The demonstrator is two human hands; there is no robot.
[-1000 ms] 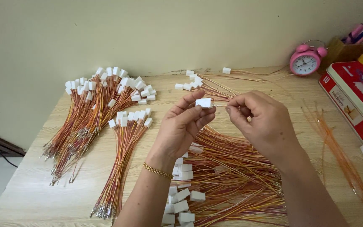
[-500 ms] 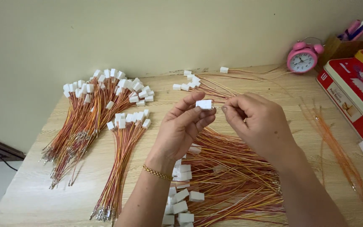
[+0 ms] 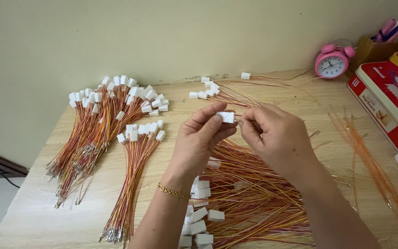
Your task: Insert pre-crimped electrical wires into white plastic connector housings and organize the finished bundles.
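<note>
Wooden table (image 3: 300, 99) mid-frame: left hand (image 3: 203, 138) pinches white connector (image 3: 226, 116) at frame centre, right hand (image 3: 277, 138) grips thin wire (image 3: 239, 122) at it; loose pinch could drop the connector into wire pile (image 3: 249, 193).

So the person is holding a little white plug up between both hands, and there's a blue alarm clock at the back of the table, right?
Almost. The alarm clock at the back of the table is pink, not blue, as the head view shows. The rest is right: the left hand pinches the little white plug and the right hand meets it.
</note>
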